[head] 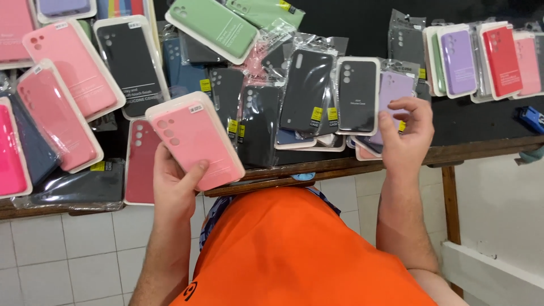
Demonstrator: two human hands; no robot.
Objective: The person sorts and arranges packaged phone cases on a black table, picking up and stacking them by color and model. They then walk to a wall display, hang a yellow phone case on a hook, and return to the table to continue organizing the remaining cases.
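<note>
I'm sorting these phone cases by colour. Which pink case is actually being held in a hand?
The pale pink case in the left hand, lifted above the table edge; the other pink cases lie flat at the far left.

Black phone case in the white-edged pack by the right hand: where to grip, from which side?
Pinch the black case pack at its lower right corner, coming from the right hand side. That edge overhangs the pile; its left edge abuts bagged cases.

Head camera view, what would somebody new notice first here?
Probably the pink phone case in clear packaging, gripped by the left hand near the middle. Next, the right hand fingering a lilac case on a pile of packaged black cases at the table's edge. The person's orange shirt fills the bottom of the view.
</note>
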